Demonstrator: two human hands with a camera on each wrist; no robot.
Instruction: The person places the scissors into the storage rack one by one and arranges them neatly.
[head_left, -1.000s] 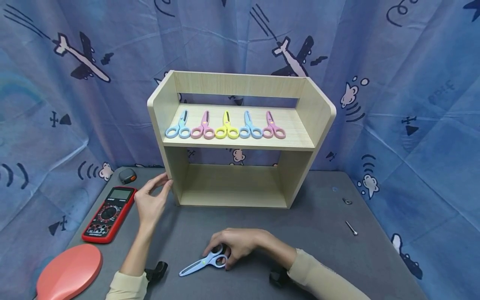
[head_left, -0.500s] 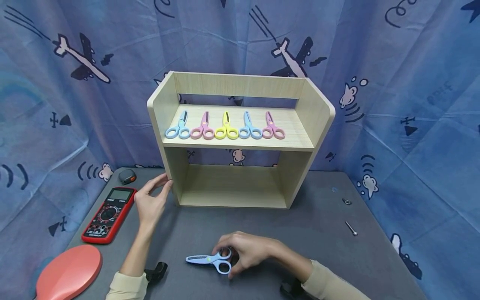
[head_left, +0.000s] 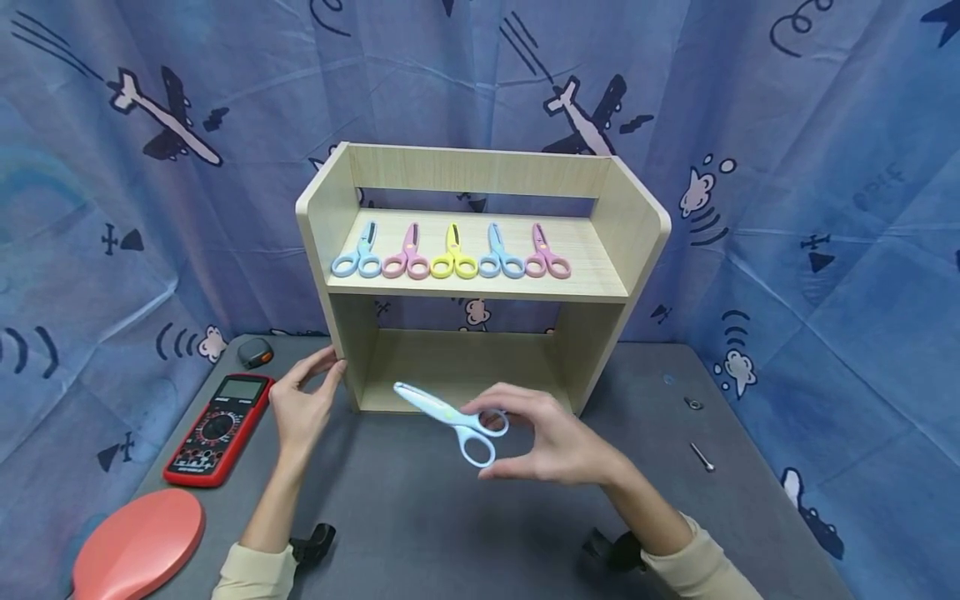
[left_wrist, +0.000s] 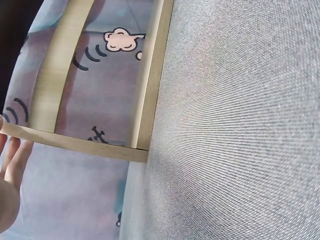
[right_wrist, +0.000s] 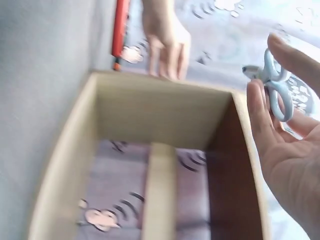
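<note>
My right hand (head_left: pixel 551 437) holds a pair of light blue scissors (head_left: pixel 442 410) in the air before the lower opening of a pale wooden shelf (head_left: pixel 480 287). Thumb and fingers pinch the handle loops, and the blades point left and slightly up. The right wrist view also shows these scissors (right_wrist: pixel 280 87) between the fingers. My left hand (head_left: pixel 302 404) touches the shelf's left side panel near its lower front edge, fingers fairly straight against the outside. A row of scissors lies on the upper board: blue (head_left: pixel 357 252), pink (head_left: pixel 406 253), yellow (head_left: pixel 453 253), blue (head_left: pixel 500 253) and pink (head_left: pixel 547 253).
On the grey table (head_left: pixel 420 508), a red multimeter (head_left: pixel 219 429), a black tape measure-like object (head_left: pixel 255 352) and a coral round-headed object (head_left: pixel 138 542) lie left. A bolt (head_left: pixel 702 456) and small ring-shaped part (head_left: pixel 694 403) lie right. A patterned blue curtain (head_left: pixel 465 83) hangs behind.
My right hand has lifted the blue scissors off the table and moved them up toward the shelf, with the blades swinging from lower left to upper left. My left hand has stayed put.
</note>
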